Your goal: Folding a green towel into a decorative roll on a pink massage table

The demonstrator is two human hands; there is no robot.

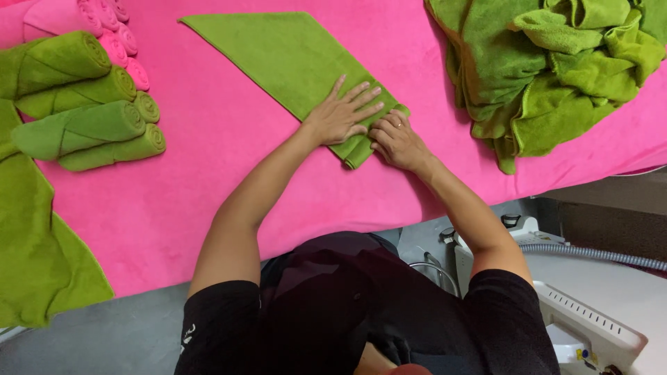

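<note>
A green towel (285, 55) lies folded into a long strip running diagonally on the pink-covered table (208, 180). My left hand (342, 114) rests flat on its near end, fingers spread. My right hand (396, 141), a ring on one finger, has its fingers curled on the small rolled-up end of the towel (361, 154), right beside the left hand.
A heap of loose green towels (556, 66) sits at the back right. Several rolled green towels (76, 104) and pink rolls (118, 35) are stacked at the left. Another green towel (35, 250) hangs over the left front edge. A white machine with a hose (590, 305) stands at the lower right.
</note>
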